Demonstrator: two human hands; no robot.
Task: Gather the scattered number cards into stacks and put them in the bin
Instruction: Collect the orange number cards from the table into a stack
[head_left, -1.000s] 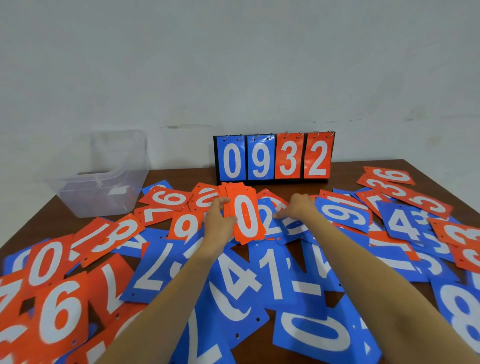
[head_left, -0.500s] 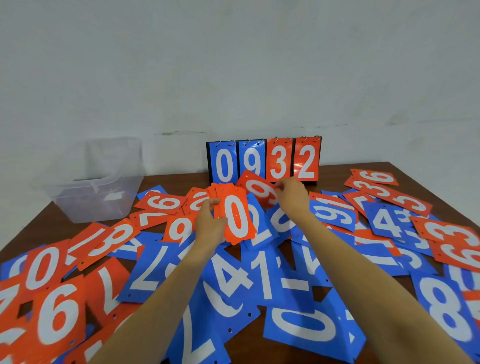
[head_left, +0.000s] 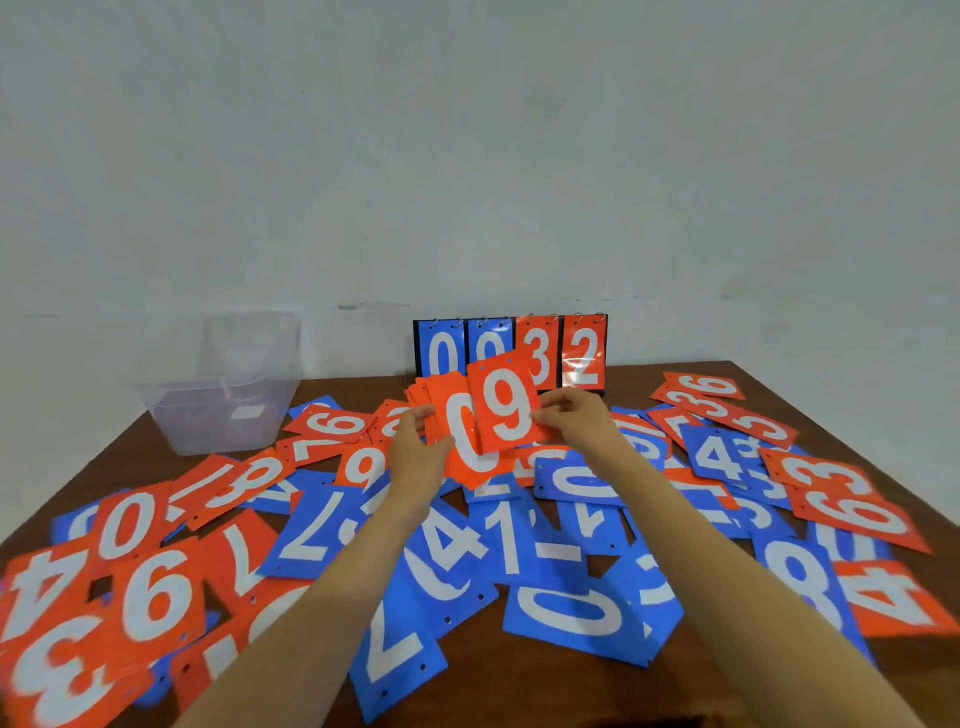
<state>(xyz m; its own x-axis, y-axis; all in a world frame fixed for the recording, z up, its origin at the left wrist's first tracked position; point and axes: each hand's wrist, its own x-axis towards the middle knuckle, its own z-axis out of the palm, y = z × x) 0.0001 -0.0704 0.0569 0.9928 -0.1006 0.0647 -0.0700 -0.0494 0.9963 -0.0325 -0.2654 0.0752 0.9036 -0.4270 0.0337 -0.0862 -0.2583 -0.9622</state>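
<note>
One: Since half a second ago the orange 9 card (head_left: 506, 410) is sitting higher. The right hand (head_left: 574, 423) has lifted it off the pile and is now holding it upright in front of the scoreboard (head_left: 584, 353).

Two: How is that hand gripping it?

One: Thumb and fingers are pinching the card's right edge. Its left part is overlapping the orange stack (head_left: 460, 447), whose top card is showing a 0.

Two: And the left hand (head_left: 418, 452)?

One: It is clasping the stack from the left, with the thumb lying on the front and the fingers wrapping the left edge. Both hands are holding their cards up above the table (head_left: 639, 376).

Two: Where is the bin (head_left: 223, 410) standing?

One: At the far left corner of the table, well apart from both hands. It is clear plastic, but I cannot tell what is lying inside.

Two: What else is showing?

One: Loose cards (head_left: 563, 616) — blue and orange — are covering most of the tabletop. The scoreboard is standing at the back edge, its blue digits partly hidden behind the raised 9.
</note>
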